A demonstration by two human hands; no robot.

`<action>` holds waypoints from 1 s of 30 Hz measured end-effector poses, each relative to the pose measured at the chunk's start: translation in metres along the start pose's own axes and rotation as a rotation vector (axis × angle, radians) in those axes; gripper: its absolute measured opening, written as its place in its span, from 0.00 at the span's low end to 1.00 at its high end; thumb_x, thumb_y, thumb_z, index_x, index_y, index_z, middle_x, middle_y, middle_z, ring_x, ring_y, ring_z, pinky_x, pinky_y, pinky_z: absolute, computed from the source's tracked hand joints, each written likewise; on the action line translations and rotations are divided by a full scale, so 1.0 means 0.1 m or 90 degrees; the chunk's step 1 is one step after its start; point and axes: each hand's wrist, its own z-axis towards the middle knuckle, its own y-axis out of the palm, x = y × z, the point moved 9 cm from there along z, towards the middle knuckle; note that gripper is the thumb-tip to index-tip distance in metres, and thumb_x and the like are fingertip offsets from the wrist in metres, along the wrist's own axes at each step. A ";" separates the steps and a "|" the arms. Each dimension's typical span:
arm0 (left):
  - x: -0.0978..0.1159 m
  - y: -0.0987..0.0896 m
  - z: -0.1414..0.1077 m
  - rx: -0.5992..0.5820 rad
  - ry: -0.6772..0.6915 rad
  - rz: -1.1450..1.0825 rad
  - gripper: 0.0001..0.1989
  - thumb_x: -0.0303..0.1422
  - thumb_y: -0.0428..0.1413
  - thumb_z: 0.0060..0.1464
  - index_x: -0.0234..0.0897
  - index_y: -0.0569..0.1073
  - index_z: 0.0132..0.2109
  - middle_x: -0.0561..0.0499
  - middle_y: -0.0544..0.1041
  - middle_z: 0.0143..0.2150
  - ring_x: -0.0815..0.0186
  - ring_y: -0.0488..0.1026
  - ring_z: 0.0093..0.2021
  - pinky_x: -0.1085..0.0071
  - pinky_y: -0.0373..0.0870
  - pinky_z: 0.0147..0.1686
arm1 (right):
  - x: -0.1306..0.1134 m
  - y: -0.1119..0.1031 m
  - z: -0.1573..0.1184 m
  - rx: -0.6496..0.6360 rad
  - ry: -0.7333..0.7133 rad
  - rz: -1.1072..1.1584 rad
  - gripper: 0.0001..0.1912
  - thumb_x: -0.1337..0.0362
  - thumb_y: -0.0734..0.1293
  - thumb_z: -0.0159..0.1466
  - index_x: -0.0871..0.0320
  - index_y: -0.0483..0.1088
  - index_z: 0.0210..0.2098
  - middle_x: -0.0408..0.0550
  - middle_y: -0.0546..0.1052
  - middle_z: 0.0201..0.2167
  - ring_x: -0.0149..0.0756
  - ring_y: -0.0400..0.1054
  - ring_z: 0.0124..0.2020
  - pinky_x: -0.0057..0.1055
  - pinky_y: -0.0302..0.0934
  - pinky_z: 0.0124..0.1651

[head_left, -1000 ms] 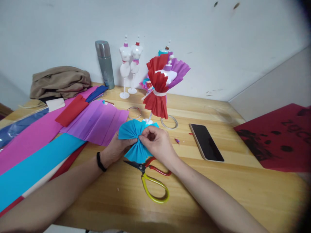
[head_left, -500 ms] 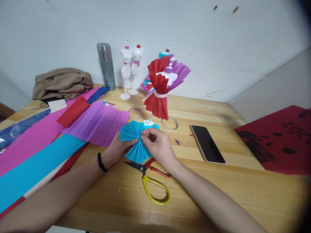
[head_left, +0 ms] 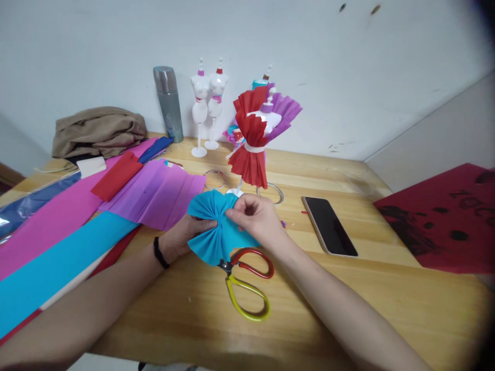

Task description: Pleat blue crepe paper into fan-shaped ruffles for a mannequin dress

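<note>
A piece of blue crepe paper (head_left: 211,247), gathered at its middle into a pleated bow shape, is held over the table. My left hand (head_left: 185,234) pinches the gather with the thumb in front; its other fingers are hidden behind the paper. With thumb and forefinger, my right hand (head_left: 257,219) grips the paper's upper right part. Under the paper lie scissors (head_left: 249,299) with one red and one yellow handle, their blades mostly covered. Just behind stands a small white mannequin (head_left: 270,121) dressed in pleated red and purple paper, a white band round its waist.
Two bare mannequins (head_left: 200,111) and a steel flask (head_left: 169,105) stand by the wall. Strips of coloured paper (head_left: 77,247) and a brown cloth (head_left: 100,131) cover the left side. Wire coils (head_left: 273,193), a phone (head_left: 330,226) and a red bag (head_left: 444,221) lie about.
My right hand has shifted slightly right, spreading the right part of the blue paper wider. The paper has come a little lower and now covers the scissor blades.
</note>
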 end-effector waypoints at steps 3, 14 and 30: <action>-0.02 0.11 -0.04 -0.055 -0.038 -0.014 0.23 0.35 0.66 0.45 0.37 0.74 0.50 0.42 0.80 0.44 0.51 0.76 0.49 0.54 0.72 0.48 | -0.15 -0.25 0.02 0.072 -0.047 0.023 0.14 0.57 0.68 0.55 0.56 0.62 0.20 0.37 0.63 0.15 0.27 0.56 0.18 0.26 0.51 0.22; -0.01 0.22 -0.07 -0.092 -0.054 0.010 0.29 0.32 0.67 0.43 0.36 0.72 0.54 0.42 0.79 0.46 0.49 0.73 0.52 0.54 0.69 0.51 | -0.43 -0.08 -0.02 -0.105 -0.186 -0.096 0.09 0.59 0.68 0.58 0.54 0.76 0.36 0.48 0.80 0.41 0.43 0.70 0.48 0.42 0.60 0.54; -0.10 0.31 -0.14 -0.168 -0.133 0.017 0.17 0.32 0.65 0.46 0.33 0.77 0.45 0.44 0.81 0.39 0.54 0.78 0.43 0.59 0.71 0.45 | -0.59 -0.20 -0.09 -0.038 -0.258 -0.203 0.06 0.62 0.66 0.60 0.55 0.71 0.27 0.44 0.77 0.28 0.37 0.70 0.34 0.35 0.63 0.42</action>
